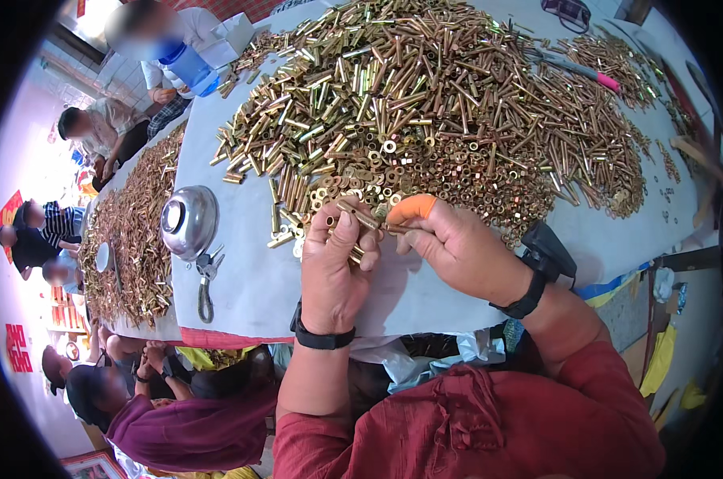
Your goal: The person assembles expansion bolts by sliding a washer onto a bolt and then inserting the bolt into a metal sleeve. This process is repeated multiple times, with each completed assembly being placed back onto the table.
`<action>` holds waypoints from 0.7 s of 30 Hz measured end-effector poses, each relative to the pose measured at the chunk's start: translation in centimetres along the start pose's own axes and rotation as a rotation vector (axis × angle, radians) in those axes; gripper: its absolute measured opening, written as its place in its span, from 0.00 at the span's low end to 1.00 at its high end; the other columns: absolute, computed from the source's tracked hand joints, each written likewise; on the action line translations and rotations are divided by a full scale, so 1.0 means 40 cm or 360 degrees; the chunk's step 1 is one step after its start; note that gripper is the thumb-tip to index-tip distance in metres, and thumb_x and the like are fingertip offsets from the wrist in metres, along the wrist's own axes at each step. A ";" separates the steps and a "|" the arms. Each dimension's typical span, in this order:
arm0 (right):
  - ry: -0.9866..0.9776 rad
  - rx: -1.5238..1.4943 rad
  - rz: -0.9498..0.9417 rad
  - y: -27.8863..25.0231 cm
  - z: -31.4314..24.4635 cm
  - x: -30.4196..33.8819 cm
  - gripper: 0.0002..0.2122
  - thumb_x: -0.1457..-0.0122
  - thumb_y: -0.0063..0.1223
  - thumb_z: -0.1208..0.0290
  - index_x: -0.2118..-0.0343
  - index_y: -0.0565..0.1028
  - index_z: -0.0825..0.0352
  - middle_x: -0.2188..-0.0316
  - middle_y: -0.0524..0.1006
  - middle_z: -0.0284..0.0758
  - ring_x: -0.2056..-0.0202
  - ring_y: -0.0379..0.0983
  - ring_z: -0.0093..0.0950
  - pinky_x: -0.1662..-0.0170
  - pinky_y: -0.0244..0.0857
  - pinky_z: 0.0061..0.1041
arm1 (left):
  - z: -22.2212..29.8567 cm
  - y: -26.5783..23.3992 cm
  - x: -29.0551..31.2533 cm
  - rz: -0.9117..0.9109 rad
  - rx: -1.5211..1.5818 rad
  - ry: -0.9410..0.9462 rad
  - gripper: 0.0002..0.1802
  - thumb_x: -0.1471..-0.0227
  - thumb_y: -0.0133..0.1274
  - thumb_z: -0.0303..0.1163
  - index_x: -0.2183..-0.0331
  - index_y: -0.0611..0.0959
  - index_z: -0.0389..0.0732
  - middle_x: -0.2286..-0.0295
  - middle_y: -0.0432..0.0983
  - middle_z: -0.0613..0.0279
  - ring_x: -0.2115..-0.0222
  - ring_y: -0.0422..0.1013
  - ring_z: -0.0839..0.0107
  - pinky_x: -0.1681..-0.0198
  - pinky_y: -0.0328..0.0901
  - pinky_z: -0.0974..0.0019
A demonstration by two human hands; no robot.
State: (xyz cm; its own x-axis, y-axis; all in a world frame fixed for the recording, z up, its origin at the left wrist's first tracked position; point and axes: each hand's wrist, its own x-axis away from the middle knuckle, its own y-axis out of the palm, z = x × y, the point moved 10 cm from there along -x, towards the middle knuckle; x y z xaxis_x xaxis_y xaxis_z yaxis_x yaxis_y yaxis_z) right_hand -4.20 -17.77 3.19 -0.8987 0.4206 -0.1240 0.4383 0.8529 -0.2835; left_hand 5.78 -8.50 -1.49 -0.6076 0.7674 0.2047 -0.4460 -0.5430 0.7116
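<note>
My left hand is closed, palm up, around several brass-coloured metal sleeves; one sleeve lies between its thumb and fingers, pointing toward my right hand. My right hand wears an orange finger cot on its forefinger. Its thumb and forefinger pinch at the right end of the metal pieces; what exactly they grip is mostly hidden. Just beyond both hands lie loose washers and small nuts. Behind them rises a big heap of brass-coloured sleeves and bolts.
A steel bowl and a bunch of keys lie left on the white table cover. A blue bottle stands at the far left edge. A pink-tipped tool rests on the heap. Several people sit around a second heap.
</note>
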 end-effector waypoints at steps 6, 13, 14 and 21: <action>0.0023 -0.0074 0.0067 -0.002 0.006 0.012 0.12 0.39 0.48 0.76 0.52 0.69 0.67 0.73 0.79 0.37 0.71 0.76 0.28 0.67 0.68 0.26 | 0.004 0.027 0.005 -0.0211 -0.0141 0.0100 0.11 0.42 0.54 0.31 0.58 0.75 0.37 0.69 0.72 0.63 0.76 0.65 0.78 0.79 0.58 0.78; 0.0251 -0.0417 -0.0166 0.029 0.023 0.021 0.22 0.38 0.40 0.81 0.40 0.57 0.65 0.61 0.77 0.35 0.67 0.75 0.19 0.65 0.68 0.19 | 0.006 0.023 0.003 -0.0143 -0.0420 0.0170 0.09 0.40 0.52 0.31 0.59 0.75 0.38 0.77 0.69 0.67 0.80 0.61 0.81 0.80 0.55 0.78; 0.0136 -0.0395 -0.0243 0.038 0.003 0.021 0.24 0.38 0.39 0.81 0.38 0.54 0.64 0.59 0.77 0.35 0.67 0.75 0.19 0.66 0.68 0.18 | 0.001 0.012 -0.004 -0.0102 -0.0430 0.0137 0.08 0.40 0.51 0.31 0.60 0.75 0.38 0.79 0.68 0.68 0.81 0.61 0.82 0.80 0.54 0.79; 0.0013 0.0009 -0.0407 0.050 -0.016 0.015 0.29 0.39 0.47 0.76 0.35 0.53 0.66 0.65 0.78 0.33 0.70 0.75 0.21 0.69 0.68 0.18 | -0.013 0.025 0.004 -0.0178 -0.0456 -0.0091 0.08 0.40 0.52 0.34 0.62 0.76 0.40 0.81 0.66 0.70 0.83 0.60 0.83 0.82 0.52 0.79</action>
State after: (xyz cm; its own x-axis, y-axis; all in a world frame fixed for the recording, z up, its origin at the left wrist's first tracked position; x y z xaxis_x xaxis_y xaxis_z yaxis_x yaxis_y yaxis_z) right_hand -3.87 -15.62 3.16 -0.9802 0.1940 -0.0403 0.1969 0.9302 -0.3098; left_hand 4.89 -9.11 -1.11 -0.5099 0.8414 0.1791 -0.6801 -0.5218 0.5149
